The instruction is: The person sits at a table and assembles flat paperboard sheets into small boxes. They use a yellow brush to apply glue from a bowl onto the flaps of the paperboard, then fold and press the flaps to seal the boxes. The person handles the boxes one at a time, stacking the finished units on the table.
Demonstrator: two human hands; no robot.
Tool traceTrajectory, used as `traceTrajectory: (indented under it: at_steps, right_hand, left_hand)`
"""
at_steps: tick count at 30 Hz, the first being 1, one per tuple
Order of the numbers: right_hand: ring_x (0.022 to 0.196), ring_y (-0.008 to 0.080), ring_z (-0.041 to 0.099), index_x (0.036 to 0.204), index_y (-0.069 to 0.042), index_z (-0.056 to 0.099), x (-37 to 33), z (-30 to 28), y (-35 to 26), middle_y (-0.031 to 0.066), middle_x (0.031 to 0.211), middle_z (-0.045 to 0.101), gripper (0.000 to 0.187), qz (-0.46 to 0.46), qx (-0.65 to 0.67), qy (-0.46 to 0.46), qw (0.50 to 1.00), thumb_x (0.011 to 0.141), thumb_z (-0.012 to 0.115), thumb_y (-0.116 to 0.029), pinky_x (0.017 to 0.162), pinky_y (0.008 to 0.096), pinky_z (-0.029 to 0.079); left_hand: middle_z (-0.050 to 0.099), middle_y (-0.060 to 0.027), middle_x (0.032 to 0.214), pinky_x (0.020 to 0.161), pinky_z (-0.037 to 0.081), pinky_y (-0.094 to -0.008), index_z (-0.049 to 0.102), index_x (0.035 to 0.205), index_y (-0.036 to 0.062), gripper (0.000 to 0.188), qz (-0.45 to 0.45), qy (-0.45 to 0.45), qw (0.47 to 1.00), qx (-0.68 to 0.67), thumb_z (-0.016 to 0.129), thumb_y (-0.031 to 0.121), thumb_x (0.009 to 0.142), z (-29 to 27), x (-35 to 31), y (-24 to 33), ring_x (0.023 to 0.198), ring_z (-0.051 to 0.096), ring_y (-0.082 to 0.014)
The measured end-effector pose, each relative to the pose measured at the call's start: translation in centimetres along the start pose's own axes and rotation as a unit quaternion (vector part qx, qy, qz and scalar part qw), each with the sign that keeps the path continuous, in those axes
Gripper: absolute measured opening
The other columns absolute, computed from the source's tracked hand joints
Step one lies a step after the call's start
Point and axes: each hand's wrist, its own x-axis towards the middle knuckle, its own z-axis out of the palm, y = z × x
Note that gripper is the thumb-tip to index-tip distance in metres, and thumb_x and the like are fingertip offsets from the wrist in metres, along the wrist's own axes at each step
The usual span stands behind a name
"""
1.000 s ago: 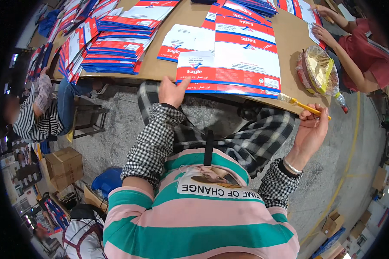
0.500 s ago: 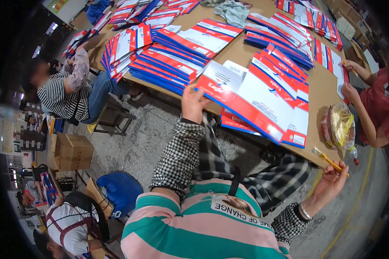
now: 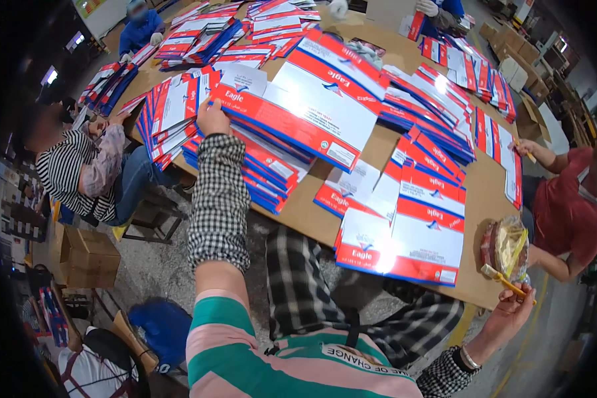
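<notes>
A flat red, white and blue printed carton sheet (image 3: pixel 308 99) is raised over the table, and my left hand (image 3: pixel 213 118) grips its left edge. Under it lies a stack of the same sheets (image 3: pixel 272 162). My right hand (image 3: pixel 507 317) is closed round the yellow handle of a small flat brush (image 3: pixel 504 278), low beside the table's right front corner. The bristle end points left, just in front of a plastic-lined round tub (image 3: pixel 504 244). Closer to me, more flat cartons (image 3: pixel 411 242) lie overlapped at the table's front edge.
Piles of the same cartons (image 3: pixel 424 99) cover much of the brown table (image 3: pixel 479 292). At right, a co-worker in a red shirt (image 3: pixel 570 205) handles sheets with a brush. A striped-shirt co-worker (image 3: pixel 73 176) sits at left. On the floor stands a cardboard box (image 3: pixel 89 255).
My left hand has carried a carton sheet from the front edge up and left over the stack. The brush in my right hand has come down nearer the tub. The view has shifted.
</notes>
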Motion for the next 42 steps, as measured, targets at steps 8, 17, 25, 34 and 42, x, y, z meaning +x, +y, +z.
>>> traceTrajectory:
  at_steps: [8, 17, 25, 34, 42]
  right_hand:
    - [0.070, 0.0118, 0.054, 0.099, -0.001, 0.057, 1.4, 5.0, 2.6, 0.0081, 0.090, 0.060, 0.023, 0.028, -0.030, -0.027, 0.999, 0.095, 0.053, -0.024, 0.060, 0.0231, 0.044]
    - [0.064, 0.0139, 0.058, 0.099, -0.001, 0.055, 1.2, 7.4, 4.5, 0.0115, 0.086, 0.060, 0.025, 0.037, -0.049, -0.038, 0.997, 0.097, 0.048, -0.025, 0.055, 0.0230, 0.046]
    - [0.066, 0.0148, 0.057, 0.102, -0.001, 0.054, 0.7, 4.9, 3.4, 0.0122, 0.089, 0.061, 0.022, 0.046, -0.011, -0.060, 0.997, 0.097, 0.047, -0.022, 0.058, 0.0239, 0.045]
    - [0.066, 0.0143, 0.056, 0.101, -0.001, 0.054, -0.3, 2.5, 2.1, 0.0127, 0.088, 0.061, 0.022, 0.038, 0.019, -0.030, 0.999, 0.097, 0.047, -0.021, 0.058, 0.0248, 0.046]
    - [0.065, 0.0141, 0.056, 0.100, -0.001, 0.055, -0.7, 0.7, 2.1, 0.0115, 0.087, 0.061, 0.023, 0.043, 0.014, -0.020, 0.999, 0.097, 0.049, -0.023, 0.058, 0.0243, 0.046]
  left_hand:
    - [0.055, -0.0217, 0.124, 0.099, 0.040, -0.0387, 0.054, 0.123, 0.0018, 0.052, 0.069, 0.027, 0.889, 0.452, 0.064, 0.030, 0.081, 3.9, 8.6, -7.0, 0.112, 0.055, -0.0300]
    - [0.035, -0.0197, 0.140, 0.105, 0.016, -0.0618, 0.041, 0.136, 0.0093, 0.076, 0.264, -0.383, 0.569, 0.678, 0.051, 0.061, 0.081, 5.6, -12.4, -3.8, 0.133, 0.026, -0.0359]
    - [0.030, -0.0158, 0.146, 0.109, 0.011, -0.0595, 0.043, 0.136, 0.0107, 0.069, 0.233, -0.432, 0.514, 0.704, 0.047, 0.057, 0.086, 5.2, -13.6, -3.7, 0.137, 0.020, -0.0368]
    - [0.035, -0.0165, 0.142, 0.107, 0.024, -0.0522, 0.048, 0.131, 0.0097, 0.054, 0.204, -0.354, 0.560, 0.721, 0.046, 0.046, 0.090, 5.7, -14.4, -5.3, 0.133, 0.027, -0.0372]
    - [0.040, -0.0163, 0.139, 0.105, 0.026, -0.0512, 0.052, 0.128, 0.0096, 0.053, 0.216, -0.296, 0.540, 0.758, 0.044, 0.046, 0.091, 7.3, -14.4, -6.9, 0.128, 0.033, -0.0343]
